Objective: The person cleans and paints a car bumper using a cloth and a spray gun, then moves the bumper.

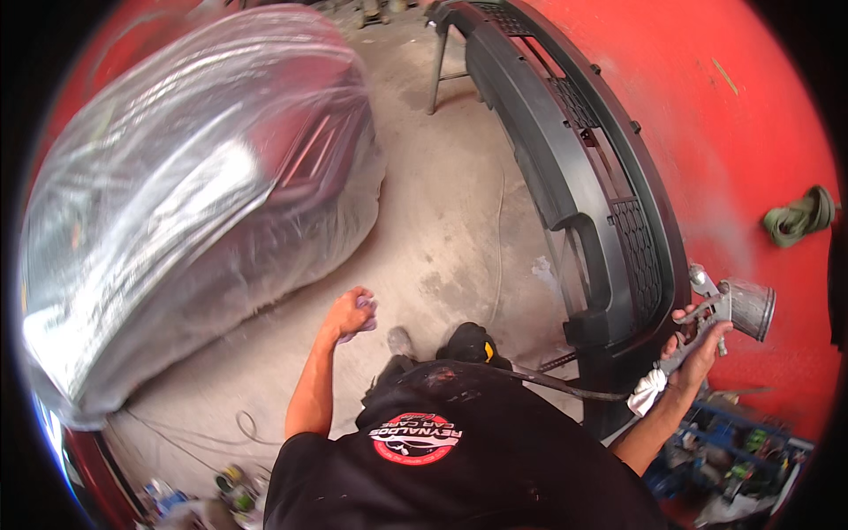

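My right hand is closed around the handle of a spray gun, which has a grey paint-smeared cup on it. A white cloth or wrap is tied near the gun's lower end, where a dark hose runs toward my waist. Just beyond the gun stands a long black car bumper with honeycomb grille openings. My left hand is out over the floor, its fingers wrapped round a crumpled purple cloth.
A car under clear plastic sheeting fills the left side. The bumper rests on a metal stand beside a red wall, where a green coiled strap hangs. A blue rack of clutter is at lower right; cans lie lower left.
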A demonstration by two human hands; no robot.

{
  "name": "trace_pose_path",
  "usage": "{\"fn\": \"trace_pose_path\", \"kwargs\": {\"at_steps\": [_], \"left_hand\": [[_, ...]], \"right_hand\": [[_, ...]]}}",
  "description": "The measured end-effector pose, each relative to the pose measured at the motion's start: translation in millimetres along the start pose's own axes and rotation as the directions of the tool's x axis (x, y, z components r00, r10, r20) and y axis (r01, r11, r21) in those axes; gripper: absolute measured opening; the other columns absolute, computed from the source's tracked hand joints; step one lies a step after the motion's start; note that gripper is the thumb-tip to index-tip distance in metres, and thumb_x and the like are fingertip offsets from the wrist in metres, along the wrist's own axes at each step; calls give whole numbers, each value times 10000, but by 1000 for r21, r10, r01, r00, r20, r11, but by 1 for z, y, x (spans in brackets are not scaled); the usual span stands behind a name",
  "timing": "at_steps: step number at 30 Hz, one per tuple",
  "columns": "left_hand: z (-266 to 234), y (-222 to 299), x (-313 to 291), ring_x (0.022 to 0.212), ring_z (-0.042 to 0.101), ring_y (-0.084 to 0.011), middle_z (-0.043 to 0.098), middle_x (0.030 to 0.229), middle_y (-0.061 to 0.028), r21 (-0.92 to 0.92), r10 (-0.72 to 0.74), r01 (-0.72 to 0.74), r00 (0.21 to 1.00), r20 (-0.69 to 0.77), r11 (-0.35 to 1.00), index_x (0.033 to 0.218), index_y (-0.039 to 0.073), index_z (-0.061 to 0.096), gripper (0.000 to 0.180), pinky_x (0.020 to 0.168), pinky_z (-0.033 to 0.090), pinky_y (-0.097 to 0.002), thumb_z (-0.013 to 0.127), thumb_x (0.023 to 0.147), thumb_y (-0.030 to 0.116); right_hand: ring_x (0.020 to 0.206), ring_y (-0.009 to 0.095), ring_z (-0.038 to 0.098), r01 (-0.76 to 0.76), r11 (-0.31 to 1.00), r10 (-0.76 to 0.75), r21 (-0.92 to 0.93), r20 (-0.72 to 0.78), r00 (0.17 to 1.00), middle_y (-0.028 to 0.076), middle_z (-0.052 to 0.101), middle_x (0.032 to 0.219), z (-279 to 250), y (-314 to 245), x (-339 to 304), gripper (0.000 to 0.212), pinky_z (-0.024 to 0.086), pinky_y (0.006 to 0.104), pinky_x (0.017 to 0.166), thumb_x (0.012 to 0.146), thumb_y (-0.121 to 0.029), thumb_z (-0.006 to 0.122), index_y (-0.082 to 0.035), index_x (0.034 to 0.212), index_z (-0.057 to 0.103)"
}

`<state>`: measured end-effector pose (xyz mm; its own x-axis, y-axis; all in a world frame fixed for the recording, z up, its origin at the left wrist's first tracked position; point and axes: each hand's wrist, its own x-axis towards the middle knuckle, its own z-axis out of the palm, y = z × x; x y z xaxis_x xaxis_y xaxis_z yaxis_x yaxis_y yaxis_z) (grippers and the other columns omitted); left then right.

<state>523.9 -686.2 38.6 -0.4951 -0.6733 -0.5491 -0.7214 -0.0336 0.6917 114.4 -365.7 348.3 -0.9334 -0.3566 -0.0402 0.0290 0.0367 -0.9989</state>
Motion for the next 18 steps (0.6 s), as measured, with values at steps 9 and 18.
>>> {"fn": "trace_pose_path", "kwargs": {"at_steps": [9, 18], "left_hand": [[-66, 236, 126, 852, 679, -144, 699, 968, -81, -110, 397, -382, 883, 248, 918, 1231, 23, 566, 374, 686, 544, -284, 508, 864, -15], [-221, 498, 174, 788, 547, -115, 611, 852, -27, -325, 596, -525, 511, 619, 787, 1236, -12, 608, 419, 745, 442, -258, 715, 845, 96]], "right_hand": [[403, 142, 532, 85, 975, -45, 207, -191, 981, 179, 683, 931, 68, -20, 19, 768, 416, 220, 331, 954, -699, 305, -1, 1150, 558], [361, 126, 469, -70, 979, 178, 192, -626, 759, 168, 670, 850, 110, -80, 15, 779, 360, 212, 330, 958, -695, 327, 35, 1099, 558]]}}
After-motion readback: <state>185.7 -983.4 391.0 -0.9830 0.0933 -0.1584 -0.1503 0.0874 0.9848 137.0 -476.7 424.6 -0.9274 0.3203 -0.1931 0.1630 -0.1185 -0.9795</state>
